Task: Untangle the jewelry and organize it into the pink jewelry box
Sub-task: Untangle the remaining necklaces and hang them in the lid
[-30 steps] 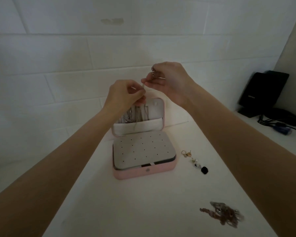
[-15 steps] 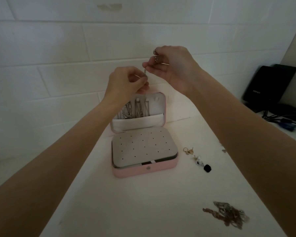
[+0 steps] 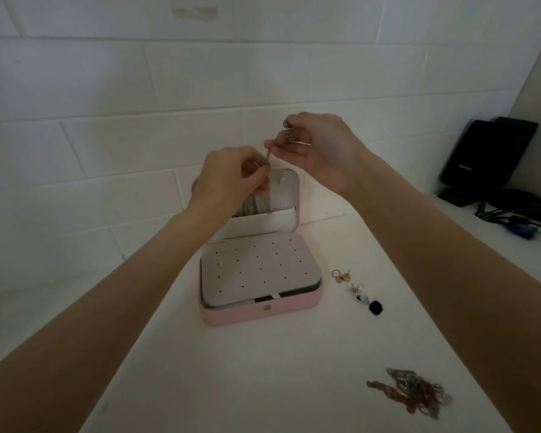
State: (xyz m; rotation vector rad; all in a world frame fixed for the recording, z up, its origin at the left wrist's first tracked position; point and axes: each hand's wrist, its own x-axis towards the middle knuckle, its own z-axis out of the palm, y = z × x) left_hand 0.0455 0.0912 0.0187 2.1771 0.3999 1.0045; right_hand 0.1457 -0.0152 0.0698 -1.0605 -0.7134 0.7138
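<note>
Hands first: both of mine are raised above the open pink jewelry box (image 3: 260, 314), close together but not quite touching. My left hand (image 3: 228, 178) has its fingers curled, pinching a thin silver chain (image 3: 268, 157) near its upper end. My right hand (image 3: 317, 148) is just beside it and a little higher, fingers curled as well, pinching the same chain and holding a small bunch of its links up by the fingertips (image 3: 289, 132). From my left hand the chain hangs down into the white pocket (image 3: 256, 225) of the upright lid (image 3: 289, 189), where other silver chains already sit; my left wrist hides most of them.

The box stands on the white table (image 3: 263, 370) against the white brick wall (image 3: 138, 89). Its base is covered by a grey panel with small holes (image 3: 260, 270).

To the right of the box, a few small earrings (image 3: 344, 276) lie on the table in a short line, ending in a little black piece (image 3: 376, 307). Nearer me, well apart from the box, lies a tangled heap of chains (image 3: 413, 390), reddish and silver. At the far right stands a black speaker (image 3: 487, 157) with dark cables (image 3: 512, 214).
</note>
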